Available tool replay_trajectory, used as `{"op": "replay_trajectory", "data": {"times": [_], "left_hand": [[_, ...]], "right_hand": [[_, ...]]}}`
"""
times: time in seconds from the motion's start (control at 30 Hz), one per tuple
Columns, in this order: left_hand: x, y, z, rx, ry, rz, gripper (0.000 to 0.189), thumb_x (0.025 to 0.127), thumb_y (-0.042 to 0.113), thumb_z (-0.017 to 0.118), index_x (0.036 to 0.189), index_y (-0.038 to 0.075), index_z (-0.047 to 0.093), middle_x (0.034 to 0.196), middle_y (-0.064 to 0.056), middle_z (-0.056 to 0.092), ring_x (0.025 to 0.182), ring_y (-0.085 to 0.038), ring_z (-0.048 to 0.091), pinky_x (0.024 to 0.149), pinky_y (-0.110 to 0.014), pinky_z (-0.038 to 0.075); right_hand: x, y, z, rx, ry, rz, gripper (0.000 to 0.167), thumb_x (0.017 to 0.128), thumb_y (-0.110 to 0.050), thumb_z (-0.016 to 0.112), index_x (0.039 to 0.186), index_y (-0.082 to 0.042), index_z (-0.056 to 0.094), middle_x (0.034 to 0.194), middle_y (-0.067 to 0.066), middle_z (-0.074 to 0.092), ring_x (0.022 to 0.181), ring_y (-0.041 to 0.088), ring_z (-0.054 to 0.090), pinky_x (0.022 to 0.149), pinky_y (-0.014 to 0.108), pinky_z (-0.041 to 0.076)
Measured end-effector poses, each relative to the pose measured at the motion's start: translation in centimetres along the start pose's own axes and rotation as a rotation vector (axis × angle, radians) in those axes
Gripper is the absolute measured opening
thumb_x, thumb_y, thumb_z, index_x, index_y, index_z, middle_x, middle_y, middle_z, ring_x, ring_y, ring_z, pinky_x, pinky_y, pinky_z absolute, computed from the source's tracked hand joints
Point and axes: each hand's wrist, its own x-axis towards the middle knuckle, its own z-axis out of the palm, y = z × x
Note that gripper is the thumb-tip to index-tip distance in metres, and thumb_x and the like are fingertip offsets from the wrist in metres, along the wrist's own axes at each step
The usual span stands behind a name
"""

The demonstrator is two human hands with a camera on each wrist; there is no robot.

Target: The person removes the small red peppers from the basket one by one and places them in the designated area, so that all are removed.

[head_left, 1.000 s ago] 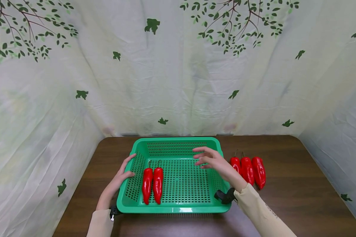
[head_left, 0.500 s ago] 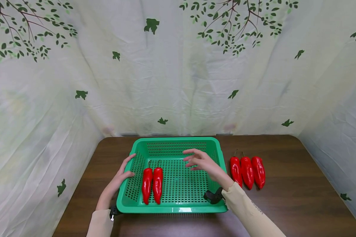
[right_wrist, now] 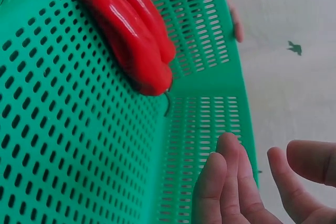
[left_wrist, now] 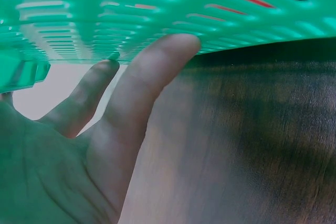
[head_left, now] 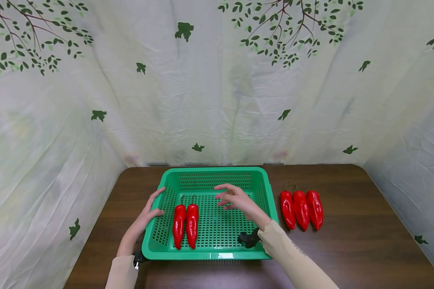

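Observation:
My left hand [head_left: 146, 214] grips the left side of a green plastic basket [head_left: 217, 255], its thumb tip over the rim. From below, the left wrist view shows fingers [left_wrist: 157, 72] against the slotted outer wall. Inside the basket, toward its left, two glossy red peppers [head_left: 179, 226] lie side by side, stems pointing away from me. Over the basket's middle hovers my right hand [head_left: 238, 200], fingers loosely spread and holding nothing. In the right wrist view, this hand's fingers [right_wrist: 229, 182] are apart from the peppers [right_wrist: 128, 30].
Right of the basket, three more red peppers [head_left: 301, 210] lie in a row on the dark wooden table [head_left: 361, 224]. A pale cloth with printed leaves [head_left: 220, 100] hangs behind the table and along both sides.
My right hand has moved left, from near the basket's right side to over its middle, uncovering the peppers on the table. The left hand and basket stay where they were.

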Motion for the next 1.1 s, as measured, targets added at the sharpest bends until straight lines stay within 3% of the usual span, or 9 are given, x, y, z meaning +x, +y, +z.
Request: {"op": "replay_trajectory", "data": {"times": [0.6, 0.87, 1.1], "left_hand": [[0.0, 0.0, 0.0, -0.005, -0.001, 0.0, 0.068, 0.091, 0.006, 0.042, 0.151, 0.023, 0.015, 0.15, -0.021, 0.012, 0.123, -0.049, 0.033, 0.083, -0.045, 0.049], [0.0, 0.2, 0.1, -0.009, -0.01, 0.003, 0.068, 0.091, 0.006, 0.042, 0.151, 0.023, 0.015, 0.15, -0.021, 0.011, 0.123, -0.05, 0.033, 0.083, -0.046, 0.049], [-0.1, 0.2, 0.1, -0.011, -0.013, 0.002, 0.069, 0.091, 0.005, 0.042, 0.152, 0.023, 0.015, 0.151, -0.02, 0.011, 0.123, -0.049, 0.033, 0.083, -0.045, 0.049]], "right_hand": [[1.6, 0.9, 2.1, -0.003, -0.015, 0.023, 0.035, 0.098, -0.007, 0.046, 0.133, -0.001, 0.05, 0.117, 0.018, 0.059, 0.106, 0.044, 0.056, 0.088, 0.054, 0.046], [2.4, 1.6, 3.2, 0.035, -0.018, 0.069, 0.037, 0.098, -0.005, 0.046, 0.134, -0.001, 0.049, 0.128, 0.027, 0.05, 0.109, 0.046, 0.053, 0.087, 0.053, 0.047], [2.8, 1.9, 4.3, 0.024, -0.022, 0.119, 0.038, 0.096, -0.004, 0.048, 0.134, -0.004, 0.05, 0.125, 0.026, 0.05, 0.109, 0.045, 0.053, 0.086, 0.053, 0.048]]}}
